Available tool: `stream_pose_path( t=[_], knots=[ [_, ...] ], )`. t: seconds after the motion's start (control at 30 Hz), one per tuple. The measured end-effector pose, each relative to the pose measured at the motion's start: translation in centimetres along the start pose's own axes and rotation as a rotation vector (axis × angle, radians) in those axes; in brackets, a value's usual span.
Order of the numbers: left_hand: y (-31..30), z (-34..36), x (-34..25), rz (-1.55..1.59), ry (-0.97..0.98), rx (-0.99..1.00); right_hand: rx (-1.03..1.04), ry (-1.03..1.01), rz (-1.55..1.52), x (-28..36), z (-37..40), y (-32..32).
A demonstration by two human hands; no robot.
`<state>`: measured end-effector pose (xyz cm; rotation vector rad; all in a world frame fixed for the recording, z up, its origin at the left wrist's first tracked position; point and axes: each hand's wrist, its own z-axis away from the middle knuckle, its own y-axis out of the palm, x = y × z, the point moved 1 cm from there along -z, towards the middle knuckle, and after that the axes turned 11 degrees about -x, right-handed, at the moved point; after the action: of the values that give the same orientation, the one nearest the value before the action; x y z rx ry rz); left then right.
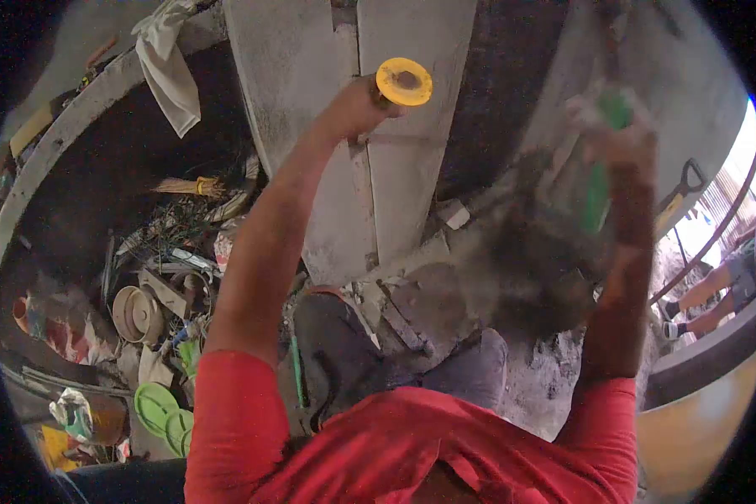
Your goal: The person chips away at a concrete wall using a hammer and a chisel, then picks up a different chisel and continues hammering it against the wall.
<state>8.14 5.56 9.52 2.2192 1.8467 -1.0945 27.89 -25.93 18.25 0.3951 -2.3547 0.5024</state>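
"What's the left hand doing?"

"Its grip is wrapped round a yellow-guarded chisel, the round guard just beside the knuckles and the concrete panel beyond."

"And the right hand?"

"Closed on a green-handled tool, perhaps a hammer, well right of that grip. It's blurred; I can't make out the head."

"Any tips?"

"I'd keep the chisel steady, knuckles behind the guard, eyes on its dark butt, and any blow square and centred."
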Motion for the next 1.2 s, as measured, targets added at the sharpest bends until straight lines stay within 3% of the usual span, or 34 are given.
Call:
stream_pose_path(
  t=[0.1,0.23,0.33,0.4,0.43,0.53,0.57,0.6,0.67,0.73,0.77,0.97,1.03,1.13,1.2],
  knots=[
    [0.5,-1.4,1.5,0.071,-0.09,0.043,-0.244,-0.063,-0.241,4.3,-1.9,-4.2],
    [0.4,-2.6,0.6,0.045,-0.209,0.022,-0.284,-0.194,-0.464,4.1,-4.2,-5.5],
    [0.7,-0.4,0.6,0.052,-0.205,-0.014,-0.242,-0.074,-0.362,1.3,-1.7,-4.4],
    [0.5,2.6,1.4,0.029,0.11,-0.141,-0.199,-0.086,-0.065,0.6,1.2,-1.7],
    [0.0,1.6,1.1,0.028,0.129,-0.135,-0.145,-0.019,0.01,1.2,2.4,-0.3],
    [-1.3,0.3,0.5,0.057,-0.151,-0.099,-0.015,0.076,0.057,2.0,4.0,2.0],
    [-1.6,-0.7,0.5,0.049,-0.141,-0.104,0.013,0.088,0.004,2.3,3.8,2.4],
    [-1.7,-1.9,1.0,0.029,-0.188,-0.107,0.004,0.079,-0.006,2.8,3.2,2.4],
    [-1.2,-3.2,1.6,0.021,-0.23,-0.1,-0.075,-0.137,-0.171,4.7,1.4,1.5],
    [-0.8,-2.8,2.8,0.191,-0.121,-0.127,-0.359,-0.058,0.121,10.1,0.6,1.4],
    [-0.6,-2.1,2.6,0.198,-0.139,-0.123,-0.346,-0.048,0.133,9.1,0.3,2.1],
    [-2.6,-0.4,-0.4,-0.05,-0.218,-0.095,-0.159,-0.427,0.309,-1.0,-2.3,9.9],
    [-2.8,-0.6,-0.1,-0.026,-0.139,-0.108,0.172,-0.361,0.536,-3.5,-2.2,11.6],
    [-3.0,0.0,-1.6,-0.184,0.054,-0.119,0.098,-0.286,0.396,-3.4,-2.7,8.8],
    [-2.1,-1.1,0.6,-0.083,-0.041,-0.075,0.007,-0.387,0.339,-1.2,-3.5,6.0]
  ],
)
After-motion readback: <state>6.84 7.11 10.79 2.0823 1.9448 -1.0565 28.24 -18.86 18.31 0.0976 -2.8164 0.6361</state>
